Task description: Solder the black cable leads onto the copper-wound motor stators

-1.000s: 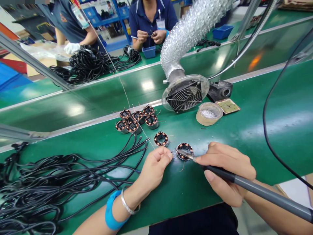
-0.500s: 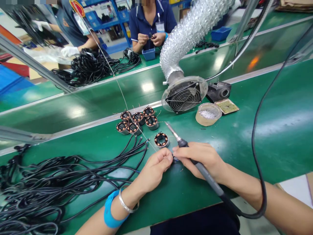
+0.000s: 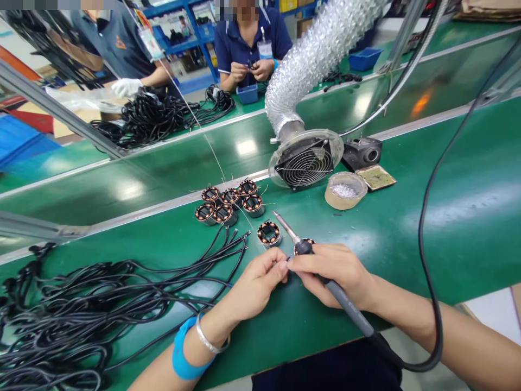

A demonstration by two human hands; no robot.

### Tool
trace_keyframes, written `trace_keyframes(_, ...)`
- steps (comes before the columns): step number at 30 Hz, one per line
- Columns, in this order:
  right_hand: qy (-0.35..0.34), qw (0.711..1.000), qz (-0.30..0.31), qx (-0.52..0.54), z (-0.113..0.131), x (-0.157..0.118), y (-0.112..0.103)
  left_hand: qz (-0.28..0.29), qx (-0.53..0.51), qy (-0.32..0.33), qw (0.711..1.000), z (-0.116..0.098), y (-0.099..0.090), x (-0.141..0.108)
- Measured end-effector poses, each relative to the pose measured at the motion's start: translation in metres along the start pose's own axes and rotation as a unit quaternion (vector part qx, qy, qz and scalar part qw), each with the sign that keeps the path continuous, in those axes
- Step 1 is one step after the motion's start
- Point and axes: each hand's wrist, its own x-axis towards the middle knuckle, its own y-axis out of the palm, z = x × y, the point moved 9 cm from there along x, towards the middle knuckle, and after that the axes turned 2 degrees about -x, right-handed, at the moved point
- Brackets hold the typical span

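Observation:
In my right hand (image 3: 345, 271) is a soldering iron (image 3: 350, 307), its metal tip pointing up and away over the bench. My left hand (image 3: 258, 279) is closed in a pinch, touching or nearly touching the right fingertips. A thin solder wire (image 3: 209, 146) drops from above to the left fingers, where a small dark piece also shows. Beyond the left hand sits a copper-wound motor stator (image 3: 269, 234). A second stator (image 3: 308, 243) is mostly hidden behind the iron and right hand. Several more stators (image 3: 223, 214) stand grouped farther back.
Black cables (image 3: 134, 298) cover the left bench. A fume extractor fan (image 3: 307, 163) with a foil duct stands behind, beside a round tub (image 3: 345, 191), a sponge tray (image 3: 376, 178) and an iron stand (image 3: 363, 153). The iron's cord (image 3: 425, 228) loops right. Two people work opposite.
The second stator now shows behind the iron, where none was visible before. The iron's tip has shifted slightly left and down. The solder wire hangs farther right. Across the bench, one person has moved.

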Motion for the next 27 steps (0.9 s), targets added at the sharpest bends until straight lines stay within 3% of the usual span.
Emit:
trace_keyframes(4,-0.007,0.999,-0.034,-0.009,0.003,-0.002,-0.001,0.01,-0.129,-0.09,0.987,0.017,0.01,0.002)
trace_keyframes(6,-0.01,0.999,-0.046,-0.009,0.001,-0.004,-0.003,0.003,-0.163,-0.104,0.981,0.02,0.011,0.003)
trace_keyframes(11,0.03,0.999,0.005,0.028,-0.016,-0.009,-0.006,-0.05,-0.178,-0.078,0.98,0.018,0.004,0.003)
trace_keyframes(14,0.003,0.997,0.053,0.055,-0.013,-0.011,0.001,-0.067,-0.171,-0.07,0.98,0.018,0.002,0.002)
trace_keyframes(16,0.007,0.998,0.039,0.053,-0.013,-0.01,0.003,-0.074,-0.165,-0.066,0.981,0.018,0.001,0.002)
trace_keyframes(21,0.139,0.989,-0.036,0.044,-0.035,-0.012,0.001,-0.101,-0.143,-0.056,0.983,0.017,-0.001,0.003)
trace_keyframes(27,0.067,0.997,-0.028,0.002,-0.023,-0.009,0.0,-0.141,-0.11,-0.05,0.983,0.012,-0.005,0.003)
